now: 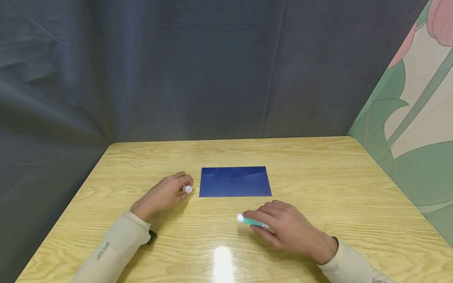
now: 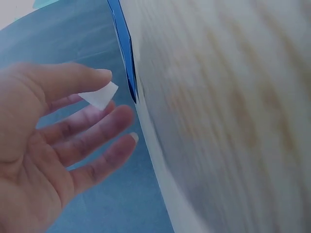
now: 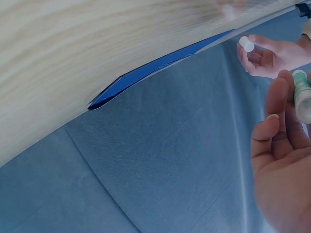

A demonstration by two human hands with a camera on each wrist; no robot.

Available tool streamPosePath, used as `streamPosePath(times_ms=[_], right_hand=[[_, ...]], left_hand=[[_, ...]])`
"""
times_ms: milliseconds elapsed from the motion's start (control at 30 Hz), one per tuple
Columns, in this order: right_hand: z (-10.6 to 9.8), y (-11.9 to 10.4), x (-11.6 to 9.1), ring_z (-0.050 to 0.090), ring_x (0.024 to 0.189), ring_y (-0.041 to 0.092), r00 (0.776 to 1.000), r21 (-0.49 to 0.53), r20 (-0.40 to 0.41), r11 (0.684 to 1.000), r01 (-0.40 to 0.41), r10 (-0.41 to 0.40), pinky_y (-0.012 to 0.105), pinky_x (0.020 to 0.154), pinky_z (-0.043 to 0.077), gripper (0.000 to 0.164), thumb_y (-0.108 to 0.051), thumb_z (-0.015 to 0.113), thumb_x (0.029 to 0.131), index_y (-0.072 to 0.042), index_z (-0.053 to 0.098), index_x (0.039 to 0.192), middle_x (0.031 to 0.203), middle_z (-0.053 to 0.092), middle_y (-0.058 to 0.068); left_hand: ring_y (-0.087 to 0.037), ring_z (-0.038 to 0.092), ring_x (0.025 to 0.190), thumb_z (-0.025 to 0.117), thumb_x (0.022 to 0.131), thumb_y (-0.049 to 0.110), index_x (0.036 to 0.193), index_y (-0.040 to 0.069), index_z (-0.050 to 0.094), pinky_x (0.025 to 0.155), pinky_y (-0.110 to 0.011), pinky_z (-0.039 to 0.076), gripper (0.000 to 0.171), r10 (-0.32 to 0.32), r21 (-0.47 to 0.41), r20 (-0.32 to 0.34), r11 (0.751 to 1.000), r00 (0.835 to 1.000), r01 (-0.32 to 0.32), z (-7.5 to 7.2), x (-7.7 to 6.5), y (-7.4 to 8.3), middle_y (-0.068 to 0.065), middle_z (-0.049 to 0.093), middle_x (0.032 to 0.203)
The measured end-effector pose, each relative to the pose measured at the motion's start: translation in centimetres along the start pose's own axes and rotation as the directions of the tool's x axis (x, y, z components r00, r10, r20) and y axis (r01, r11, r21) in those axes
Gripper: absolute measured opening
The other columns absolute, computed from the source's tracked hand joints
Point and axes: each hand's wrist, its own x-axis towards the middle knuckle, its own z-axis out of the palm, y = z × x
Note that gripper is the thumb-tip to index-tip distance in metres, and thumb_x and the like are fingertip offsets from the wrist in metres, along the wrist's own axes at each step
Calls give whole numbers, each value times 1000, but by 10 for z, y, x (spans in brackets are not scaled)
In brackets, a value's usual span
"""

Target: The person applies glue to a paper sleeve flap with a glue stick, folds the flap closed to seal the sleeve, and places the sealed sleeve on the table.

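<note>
A small white cap (image 1: pixel 188 189) is pinched between the thumb and finger of my left hand (image 1: pixel 168 192), just left of the envelope; the left wrist view shows the cap (image 2: pixel 101 96) at the thumb tip, the other fingers loosely bent. My right hand (image 1: pixel 286 224) grips a teal and white glue stick (image 1: pixel 251 221) above the table, its white end pointing left. In the right wrist view the glue stick (image 3: pixel 302 92) is partly cut off by the frame edge. A dark blue envelope (image 1: pixel 235 182) lies between and beyond the hands, flap side up.
The wood-grain table (image 1: pixel 311 169) carries the envelope near its middle. A dark curtain (image 1: pixel 198 70) hangs behind and along the left. On the right stands a panel (image 1: pixel 417 133) with a flower print.
</note>
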Motion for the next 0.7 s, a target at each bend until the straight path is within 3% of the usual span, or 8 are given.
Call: streamPosePath(times_ms=[333,500,700], right_hand=[[0,1,-1,62,73,1,1000,-6,4,1000,4,-4,22,67,52,26,-31,65,96,-23,67,121,89,71,-13],[2,2,0,61,70,1,1000,1,-17,1000,8,-8,20,66,52,20,-30,64,97,-19,68,113,86,70,-12],[0,2,0,58,68,0,1000,14,-11,1000,-19,19,19,65,52,17,-32,64,97,-18,67,106,85,69,-12]], left_hand=[[-9,59,85,78,83,2,103,11,70,73,-22,54,23,-33,-67,-23,997,999,31,3,-6,6,2,61,99],[-9,61,83,78,84,5,106,8,71,72,-21,54,23,1,-41,-40,999,999,-3,3,-7,14,1,60,100],[-7,62,80,75,89,15,112,9,70,69,-20,53,24,29,-49,-15,998,999,-30,1,-6,27,3,64,100]])
